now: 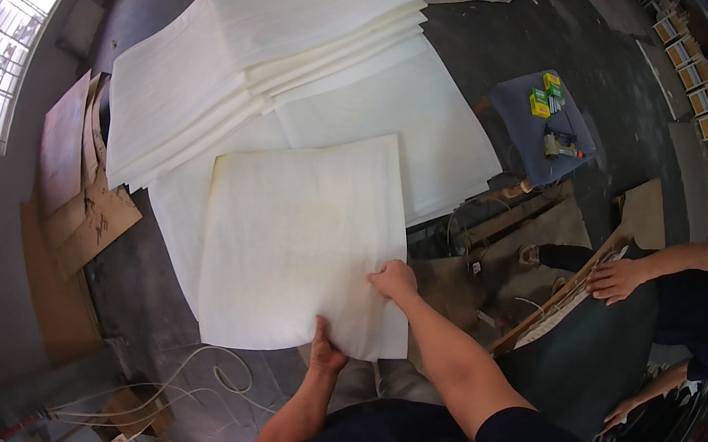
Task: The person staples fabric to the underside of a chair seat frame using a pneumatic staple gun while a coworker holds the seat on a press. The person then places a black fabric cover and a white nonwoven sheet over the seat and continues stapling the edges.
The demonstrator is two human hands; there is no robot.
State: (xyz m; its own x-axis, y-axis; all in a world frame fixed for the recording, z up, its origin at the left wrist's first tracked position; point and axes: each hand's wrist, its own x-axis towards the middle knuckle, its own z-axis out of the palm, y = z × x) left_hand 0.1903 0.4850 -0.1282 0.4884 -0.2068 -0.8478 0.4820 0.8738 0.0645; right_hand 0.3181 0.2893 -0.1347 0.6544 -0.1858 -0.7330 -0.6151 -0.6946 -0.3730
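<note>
Left hand (326, 355) grips, right hand (395, 279) touches a smooth, squarish white sheet (298, 236).

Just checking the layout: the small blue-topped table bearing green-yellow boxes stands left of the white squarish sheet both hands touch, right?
Not left: the head view shows the small blue-topped table bearing green-yellow boxes right of the white squarish sheet, which the left hand and right hand both touch.

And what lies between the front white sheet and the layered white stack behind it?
In the head view, flat white sheeting fills the stretch between the front white sheet and the layered white stack; nothing else shows on it.
</note>
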